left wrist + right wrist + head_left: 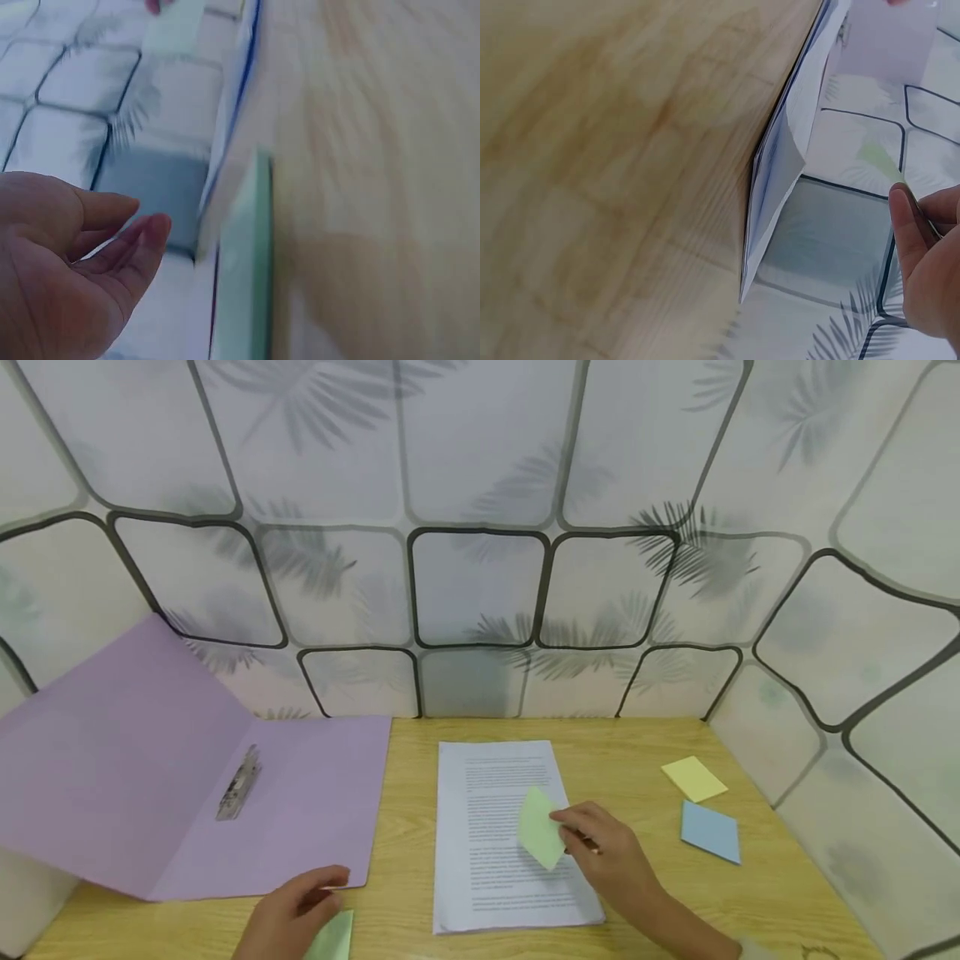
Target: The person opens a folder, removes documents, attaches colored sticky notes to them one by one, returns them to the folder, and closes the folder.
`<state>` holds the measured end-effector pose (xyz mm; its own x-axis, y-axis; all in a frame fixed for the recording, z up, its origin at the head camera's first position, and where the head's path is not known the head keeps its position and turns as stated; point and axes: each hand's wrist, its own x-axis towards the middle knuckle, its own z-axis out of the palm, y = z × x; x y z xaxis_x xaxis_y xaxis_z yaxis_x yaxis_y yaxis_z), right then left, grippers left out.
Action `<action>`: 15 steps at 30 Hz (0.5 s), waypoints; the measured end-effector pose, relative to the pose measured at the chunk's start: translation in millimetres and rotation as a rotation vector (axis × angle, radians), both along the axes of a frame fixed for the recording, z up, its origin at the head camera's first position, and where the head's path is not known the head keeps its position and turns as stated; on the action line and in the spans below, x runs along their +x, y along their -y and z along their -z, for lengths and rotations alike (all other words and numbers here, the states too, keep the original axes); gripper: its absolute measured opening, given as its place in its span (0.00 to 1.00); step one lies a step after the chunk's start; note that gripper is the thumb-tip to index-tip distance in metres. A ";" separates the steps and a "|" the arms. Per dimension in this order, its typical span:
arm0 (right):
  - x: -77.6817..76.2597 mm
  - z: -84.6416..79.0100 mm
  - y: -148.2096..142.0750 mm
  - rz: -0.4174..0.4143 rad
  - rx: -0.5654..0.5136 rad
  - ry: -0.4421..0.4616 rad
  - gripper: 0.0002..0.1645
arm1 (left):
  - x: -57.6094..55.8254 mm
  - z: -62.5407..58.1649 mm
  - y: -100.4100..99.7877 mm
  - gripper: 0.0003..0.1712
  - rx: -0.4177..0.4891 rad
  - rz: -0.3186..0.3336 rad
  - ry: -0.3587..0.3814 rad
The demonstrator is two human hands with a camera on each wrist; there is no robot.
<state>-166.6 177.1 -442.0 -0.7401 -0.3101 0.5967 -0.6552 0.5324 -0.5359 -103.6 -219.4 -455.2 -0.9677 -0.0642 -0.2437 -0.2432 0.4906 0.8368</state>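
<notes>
While the left hand hangs loosely curled, the right hand pinches a green note.

The note and sheets are matt paper, the clip shiny metal.

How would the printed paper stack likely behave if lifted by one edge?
The paper stack would probably sag, being thin for its breadth. Its sheets may slip apart, since edges look separated in the right wrist view and no clip shows on them.
</notes>
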 end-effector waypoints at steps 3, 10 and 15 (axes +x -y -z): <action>2.6 2.1 5.4 -0.050 -0.007 -0.048 0.20 | -9.7 -9.6 -34.0 0.22 0.165 0.106 -0.042; 7.8 3.4 17.0 -0.117 0.012 -0.174 0.22 | -42.2 -19.0 -104.4 0.20 0.434 0.325 -0.122; 8.4 3.3 23.9 -0.112 0.131 -0.332 0.11 | -61.7 -18.7 -133.2 0.24 0.566 0.350 -0.094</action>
